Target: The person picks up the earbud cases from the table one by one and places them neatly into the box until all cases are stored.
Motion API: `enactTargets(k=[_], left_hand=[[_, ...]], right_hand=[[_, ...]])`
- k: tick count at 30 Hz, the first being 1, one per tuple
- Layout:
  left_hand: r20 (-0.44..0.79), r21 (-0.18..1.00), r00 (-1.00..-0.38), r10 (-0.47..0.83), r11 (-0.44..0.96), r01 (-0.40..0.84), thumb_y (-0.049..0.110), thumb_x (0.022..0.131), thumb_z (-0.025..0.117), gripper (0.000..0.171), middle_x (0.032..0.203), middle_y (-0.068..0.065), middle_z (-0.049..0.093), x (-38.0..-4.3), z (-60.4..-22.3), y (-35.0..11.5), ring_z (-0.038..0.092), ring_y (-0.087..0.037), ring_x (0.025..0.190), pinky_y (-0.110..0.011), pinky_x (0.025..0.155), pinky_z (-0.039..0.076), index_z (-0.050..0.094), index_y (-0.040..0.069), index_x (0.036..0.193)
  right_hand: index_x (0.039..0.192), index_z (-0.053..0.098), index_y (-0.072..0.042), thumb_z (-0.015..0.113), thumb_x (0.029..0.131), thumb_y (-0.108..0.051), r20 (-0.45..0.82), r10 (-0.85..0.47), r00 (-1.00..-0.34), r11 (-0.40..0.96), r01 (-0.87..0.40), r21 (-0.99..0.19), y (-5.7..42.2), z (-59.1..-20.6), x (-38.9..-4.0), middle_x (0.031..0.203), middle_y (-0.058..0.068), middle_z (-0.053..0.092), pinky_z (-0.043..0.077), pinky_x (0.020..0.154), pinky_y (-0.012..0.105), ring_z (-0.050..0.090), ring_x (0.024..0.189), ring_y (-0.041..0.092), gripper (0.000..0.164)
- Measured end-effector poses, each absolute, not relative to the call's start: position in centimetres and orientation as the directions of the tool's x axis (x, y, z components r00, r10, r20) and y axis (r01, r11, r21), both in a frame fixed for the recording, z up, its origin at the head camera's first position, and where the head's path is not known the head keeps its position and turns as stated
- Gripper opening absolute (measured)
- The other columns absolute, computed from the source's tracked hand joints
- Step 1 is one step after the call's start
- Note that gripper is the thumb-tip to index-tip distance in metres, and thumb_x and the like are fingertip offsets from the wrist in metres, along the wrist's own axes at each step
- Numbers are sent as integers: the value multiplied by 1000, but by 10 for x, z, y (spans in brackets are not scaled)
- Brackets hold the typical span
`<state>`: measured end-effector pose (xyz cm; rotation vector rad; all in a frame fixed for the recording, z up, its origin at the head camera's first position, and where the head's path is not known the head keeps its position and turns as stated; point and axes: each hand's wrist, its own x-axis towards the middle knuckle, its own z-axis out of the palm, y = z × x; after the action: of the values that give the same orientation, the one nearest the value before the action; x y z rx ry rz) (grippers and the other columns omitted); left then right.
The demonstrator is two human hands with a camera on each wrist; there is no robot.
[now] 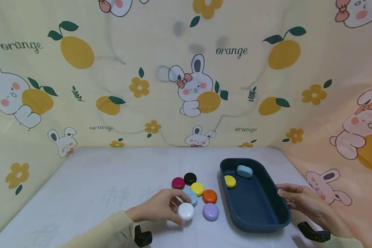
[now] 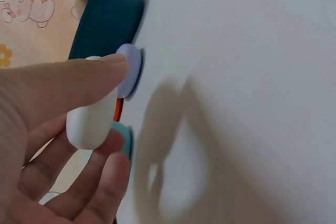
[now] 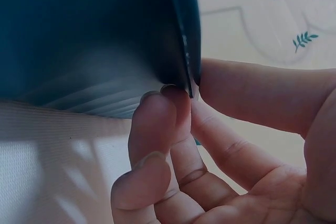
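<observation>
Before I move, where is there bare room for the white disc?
Open tabletop lies left of the left hand, back to the printed backdrop. The navy tray is bare from its yellow disc and light-blue piece to its near end. It's crowded between left hand and tray: orange disc and lavender disc sit there.

The word "orange" [image 1: 231, 51] stood four times on the patterned cloth [image 1: 161, 41], at ten, one, three and nine o'clock from the head view's centre, while faint marks [image 1: 121, 195] on the white tabletop [image 1: 127, 165] were unreadable.
</observation>
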<state>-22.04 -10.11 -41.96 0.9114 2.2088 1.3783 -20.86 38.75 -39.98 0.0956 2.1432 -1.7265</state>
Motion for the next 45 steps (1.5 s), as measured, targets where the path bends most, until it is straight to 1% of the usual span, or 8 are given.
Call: enactTargets(k=[6, 14, 17, 20, 25, 30, 38, 45], left_hand=[[38, 902, -758, 651, 305, 307, 15, 71, 90, 48, 107, 6, 64, -221, -419, -100, 65, -17, 88, -34, 78, 56, 68, 20, 113], [149, 919, -777, 612, 205, 337, 13, 73, 89, 50, 113, 3, 62, -225, -402, -81, 64, -22, 95, -34, 79, 56, 66, 13, 117], [176, 926, -785, 594, 169, 336, 13, 75, 87, 50, 113, 2, 64, -230, -398, -70, 64, -23, 94, -34, 80, 55, 66, 12, 119], [193, 928, -804, 562, 162, 336, 17, 77, 86, 49, 110, 1, 64, -237, -394, -57, 64, -21, 92, -32, 81, 55, 65, 14, 121], [210, 933, -851, 482, 161, 321, 25, 79, 85, 53, 111, 2, 63, -249, -387, -33, 63, -20, 94, -31, 79, 55, 63, 13, 126], [198, 943, -892, 406, 169, 287, 28, 80, 84, 51, 115, 5, 61, -263, -386, -14, 61, -18, 98, -32, 77, 55, 63, 17, 126], [195, 954, -908, 371, 144, 263, 25, 81, 83, 50, 118, 3, 60, -277, -390, 15, 62, -17, 99, -31, 78, 55, 63, 15, 126], [184, 970, -907, 380, 76, 229, 15, 78, 85, 54, 114, 3, 62, -278, -396, 36, 66, -15, 96, -28, 81, 55, 61, 7, 126]], right_hand=[[131, 60, -1, 58, 101, -20, -329, -200, -923, 231, 282, -931, 387, -400, -206, 108, 5, 66, 51, 82, 37, 59, 94, 25, 35], [133, 58, -1, 58, 101, -22, -323, -194, -926, 260, 269, -927, 387, -399, -206, 109, 5, 67, 52, 82, 36, 59, 93, 25, 38], [135, 56, 1, 59, 101, -23, -325, -178, -929, 273, 270, -923, 387, -400, -206, 109, 6, 67, 52, 82, 37, 59, 93, 26, 41], [135, 55, 1, 59, 101, -23, -325, -181, -928, 280, 268, -922, 387, -401, -206, 110, 6, 66, 52, 83, 37, 59, 95, 26, 42], [133, 58, -1, 58, 101, -22, -314, -189, -930, 267, 260, -928, 387, -400, -207, 110, 6, 66, 52, 83, 37, 60, 95, 25, 38], [129, 63, -6, 56, 102, -19, -316, -207, -926, 237, 266, -935, 388, -400, -208, 109, 4, 67, 52, 83, 36, 60, 95, 24, 31], [129, 63, -6, 56, 102, -19, -322, -204, -924, 227, 275, -934, 386, -398, -207, 109, 4, 67, 52, 83, 37, 59, 95, 24, 31], [128, 63, -6, 56, 102, -19, -314, -216, -925, 227, 265, -937, 386, -399, -207, 109, 5, 67, 50, 83, 39, 59, 95, 25, 30]])
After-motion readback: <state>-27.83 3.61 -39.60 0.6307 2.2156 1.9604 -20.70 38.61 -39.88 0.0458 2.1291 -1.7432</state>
